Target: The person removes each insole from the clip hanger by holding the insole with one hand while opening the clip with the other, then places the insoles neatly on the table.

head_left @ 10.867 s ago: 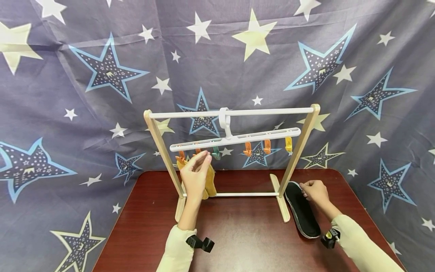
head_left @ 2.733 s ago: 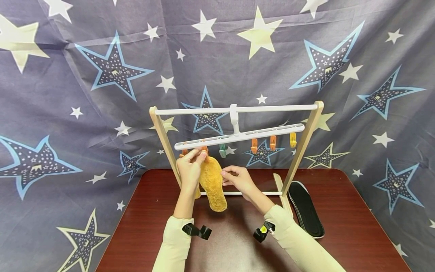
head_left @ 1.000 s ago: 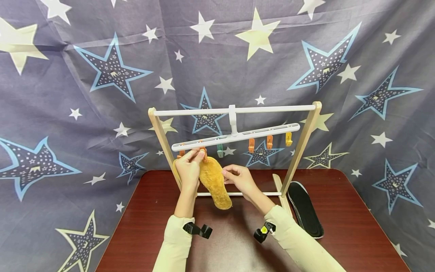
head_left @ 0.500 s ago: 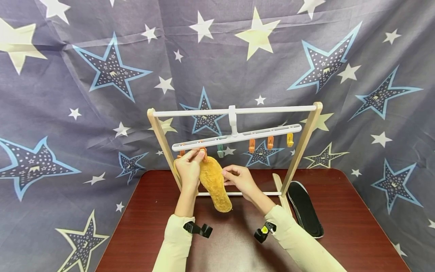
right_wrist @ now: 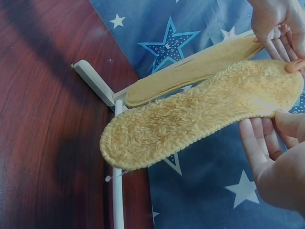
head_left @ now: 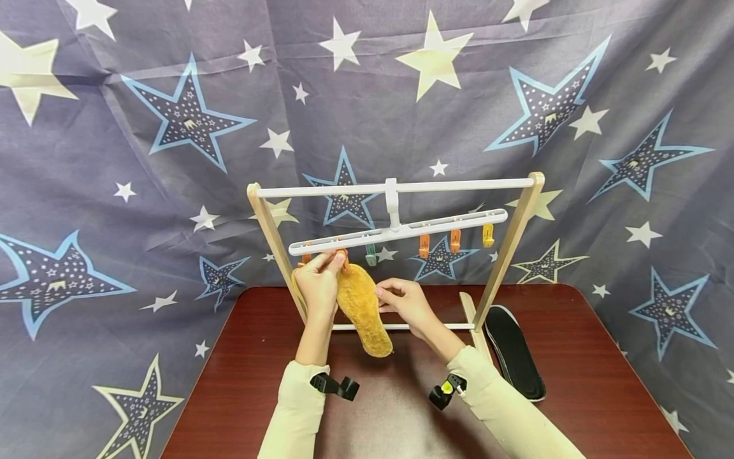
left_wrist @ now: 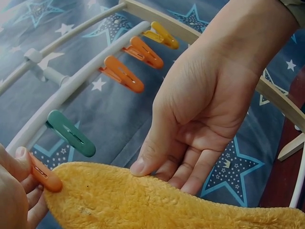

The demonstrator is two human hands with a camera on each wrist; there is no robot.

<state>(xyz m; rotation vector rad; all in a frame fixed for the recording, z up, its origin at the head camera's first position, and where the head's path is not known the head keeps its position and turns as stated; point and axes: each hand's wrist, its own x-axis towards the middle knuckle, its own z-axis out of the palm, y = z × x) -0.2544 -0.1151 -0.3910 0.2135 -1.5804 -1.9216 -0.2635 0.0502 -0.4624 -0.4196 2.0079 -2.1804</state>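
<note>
A fuzzy yellow insole (head_left: pixel 364 312) hangs tilted below the white hanger (head_left: pixel 401 231), its upper end at an orange clip (left_wrist: pixel 45 175). My left hand (head_left: pixel 318 287) pinches that clip between thumb and fingers. With thumb and fingers, my right hand (head_left: pixel 406 306) pinches the insole's right edge near its upper half. In the right wrist view, a second yellow insole (right_wrist: pixel 190 67) hangs behind the first; my left hand mostly hides it in the head view. A green clip (left_wrist: pixel 71 133) hangs bare beside the held clip.
The hanger hooks over the top bar of a wood-and-white rack (head_left: pixel 510 255). Two orange clips (head_left: pixel 424 245) and a yellow clip (head_left: pixel 488 236) hang at its right. A black insole (head_left: pixel 515 354) lies on the red-brown table (head_left: pixel 596 382) by the rack's right foot.
My right hand has gone from the black insole to the yellow insole's edge, while my left hand has gripped the orange clip. Lately the insole's lower end swung slightly right; the last half second looks still.
</note>
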